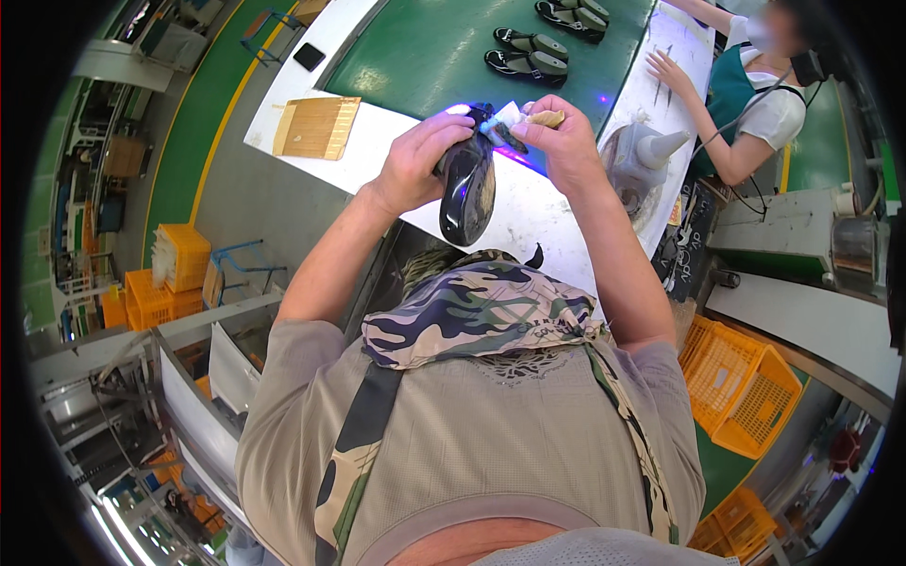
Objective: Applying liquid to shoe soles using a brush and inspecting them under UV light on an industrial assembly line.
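Note:
My left hand is closed round a glossy black shoe, its rounded toe hanging down toward me. At the shoe's upper end, my right hand pinches a small pale piece with a tan end; its exact kind cannot be made out. A whitish-blue bit and a dark strap-like part show between the two hands, close to the shoe's opening. Both hands are above the near edge of the white table, under a violet-blue glow.
Several black strapped shoes stand on the green belt. A wooden board and a phone lie at left. To the right are a spouted bottle and a co-worker's arm. Orange crates stand on the floor.

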Demonstrator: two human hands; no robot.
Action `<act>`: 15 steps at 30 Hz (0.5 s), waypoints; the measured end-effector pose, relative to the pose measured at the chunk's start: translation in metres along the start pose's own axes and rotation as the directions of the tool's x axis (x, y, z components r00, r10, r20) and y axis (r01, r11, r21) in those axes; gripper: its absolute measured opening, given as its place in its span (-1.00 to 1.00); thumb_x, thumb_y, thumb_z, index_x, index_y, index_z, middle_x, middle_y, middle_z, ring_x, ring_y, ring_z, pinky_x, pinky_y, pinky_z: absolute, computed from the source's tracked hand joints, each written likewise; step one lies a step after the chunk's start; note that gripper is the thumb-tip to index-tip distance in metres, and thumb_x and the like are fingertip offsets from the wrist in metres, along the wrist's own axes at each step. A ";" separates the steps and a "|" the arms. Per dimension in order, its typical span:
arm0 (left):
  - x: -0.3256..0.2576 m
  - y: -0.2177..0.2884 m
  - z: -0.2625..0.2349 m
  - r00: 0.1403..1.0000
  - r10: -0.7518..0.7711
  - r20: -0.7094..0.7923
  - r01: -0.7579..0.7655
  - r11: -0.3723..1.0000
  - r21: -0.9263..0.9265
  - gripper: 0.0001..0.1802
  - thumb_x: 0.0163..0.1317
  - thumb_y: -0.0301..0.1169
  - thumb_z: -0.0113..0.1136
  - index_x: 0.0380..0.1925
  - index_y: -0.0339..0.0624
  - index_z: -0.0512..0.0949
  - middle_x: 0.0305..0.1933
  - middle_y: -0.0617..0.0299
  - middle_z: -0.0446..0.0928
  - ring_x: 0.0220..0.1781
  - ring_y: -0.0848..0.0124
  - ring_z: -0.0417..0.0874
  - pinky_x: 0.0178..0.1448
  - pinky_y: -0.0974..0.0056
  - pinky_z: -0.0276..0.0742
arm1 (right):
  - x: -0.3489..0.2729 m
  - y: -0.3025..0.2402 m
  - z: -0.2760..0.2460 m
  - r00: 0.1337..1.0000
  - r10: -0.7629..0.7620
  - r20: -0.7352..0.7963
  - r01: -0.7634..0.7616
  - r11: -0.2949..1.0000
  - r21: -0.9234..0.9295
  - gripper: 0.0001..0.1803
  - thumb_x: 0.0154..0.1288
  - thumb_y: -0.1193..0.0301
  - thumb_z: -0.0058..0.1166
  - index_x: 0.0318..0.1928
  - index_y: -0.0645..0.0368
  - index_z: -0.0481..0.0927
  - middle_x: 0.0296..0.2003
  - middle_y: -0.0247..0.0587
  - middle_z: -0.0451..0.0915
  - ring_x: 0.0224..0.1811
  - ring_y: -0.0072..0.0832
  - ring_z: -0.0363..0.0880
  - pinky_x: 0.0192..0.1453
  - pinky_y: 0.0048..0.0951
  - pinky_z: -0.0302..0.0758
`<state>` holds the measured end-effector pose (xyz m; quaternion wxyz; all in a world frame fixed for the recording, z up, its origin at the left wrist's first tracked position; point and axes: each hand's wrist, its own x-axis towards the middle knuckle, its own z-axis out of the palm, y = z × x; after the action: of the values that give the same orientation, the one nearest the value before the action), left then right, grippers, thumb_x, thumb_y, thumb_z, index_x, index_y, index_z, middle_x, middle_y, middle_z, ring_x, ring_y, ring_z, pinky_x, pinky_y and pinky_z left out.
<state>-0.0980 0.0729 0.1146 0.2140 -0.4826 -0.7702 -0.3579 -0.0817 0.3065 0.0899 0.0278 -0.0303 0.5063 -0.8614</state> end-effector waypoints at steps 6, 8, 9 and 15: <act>-0.018 0.003 0.002 0.990 -0.135 -0.031 0.137 0.987 0.078 -0.41 -0.21 -0.63 0.43 -0.06 -0.24 0.50 -0.04 -0.03 0.59 -0.06 0.04 0.68 0.00 0.18 0.64 | -0.008 -0.010 0.019 0.995 -0.006 0.103 0.000 0.998 0.059 -0.76 0.05 0.63 0.32 -0.33 0.23 0.49 -0.32 -0.28 0.52 -0.38 -0.54 0.52 -0.32 -0.49 0.52; -0.024 0.006 0.003 0.965 -0.262 0.006 0.260 0.961 0.095 -0.41 -0.23 -0.65 0.41 -0.07 -0.22 0.50 -0.08 -0.01 0.59 -0.09 0.05 0.68 -0.03 0.16 0.65 | -0.007 -0.017 0.022 0.990 -0.012 0.140 0.007 0.999 0.033 -0.76 0.06 0.62 0.32 -0.33 0.24 0.49 -0.33 -0.28 0.52 -0.38 -0.54 0.52 -0.32 -0.49 0.52; -0.026 0.007 0.003 0.955 -0.297 0.018 0.293 0.949 0.119 -0.40 -0.26 -0.64 0.42 -0.08 -0.19 0.50 -0.11 0.03 0.60 -0.14 0.08 0.68 -0.08 0.18 0.64 | -0.007 -0.020 0.023 0.985 -0.024 0.171 0.023 1.000 0.007 -0.76 0.06 0.62 0.32 -0.34 0.25 0.48 -0.34 -0.28 0.52 -0.38 -0.55 0.52 -0.33 -0.49 0.52; -0.037 0.029 -0.011 0.778 -0.580 0.242 0.577 0.811 0.090 -0.34 -0.37 -0.53 0.53 -0.10 -0.18 0.54 -0.18 0.12 0.62 -0.19 0.16 0.67 -0.06 0.20 0.61 | 0.000 -0.026 0.032 0.972 -0.051 0.227 0.080 0.989 -0.123 -0.75 0.06 0.62 0.33 -0.34 0.23 0.46 -0.37 -0.30 0.51 -0.39 -0.61 0.50 -0.34 -0.59 0.49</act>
<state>-0.0561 0.0506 0.1072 -0.0057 -0.2639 -0.9040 -0.3363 -0.0793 0.2917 0.1279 0.0541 -0.1456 0.5540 -0.8179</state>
